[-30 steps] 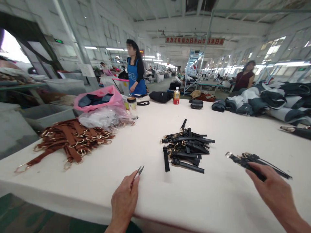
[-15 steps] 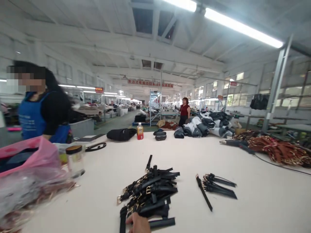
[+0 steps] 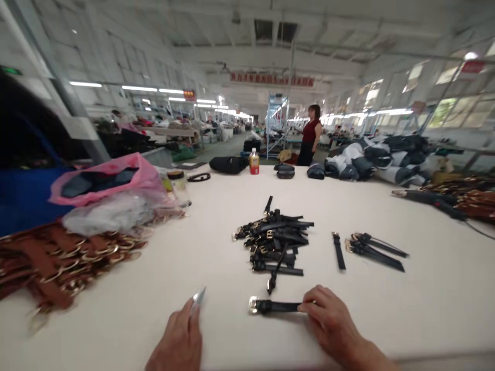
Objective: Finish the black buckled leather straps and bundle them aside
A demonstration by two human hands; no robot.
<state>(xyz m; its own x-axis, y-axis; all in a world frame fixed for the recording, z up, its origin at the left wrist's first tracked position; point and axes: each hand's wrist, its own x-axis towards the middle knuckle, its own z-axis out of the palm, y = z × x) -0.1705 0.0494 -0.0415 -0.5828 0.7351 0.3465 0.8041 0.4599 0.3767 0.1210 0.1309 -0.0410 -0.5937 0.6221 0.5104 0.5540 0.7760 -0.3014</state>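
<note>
My right hand (image 3: 328, 319) pinches the free end of a short black leather strap with a buckle (image 3: 284, 307), its gold buckle pointing left. The strap is held level just over the white table (image 3: 228, 340). To the left, my left hand (image 3: 180, 335) is closed around thread snips (image 3: 199, 296); only their pointed metal tip shows above the fingers. Beyond both hands lies a heap of similar black buckle straps (image 3: 278, 237). A single black strap (image 3: 339, 251) and a small group of black straps (image 3: 377, 250) lie to the right of the heap.
Brown straps with gold rings (image 3: 58, 257) and a pink bag (image 3: 104, 180) lie left, near a lidded jar (image 3: 178, 188). A bottle (image 3: 254, 162) and black pouch (image 3: 229, 165) stand behind. Right are a corded black tool (image 3: 429, 198) and rolled bundles (image 3: 379, 159). Two people are nearby.
A hand was at the near edge of the heap; now both hands show, with one black strap apart from the heap in my right hand. The view has tilted down and turned left.
</note>
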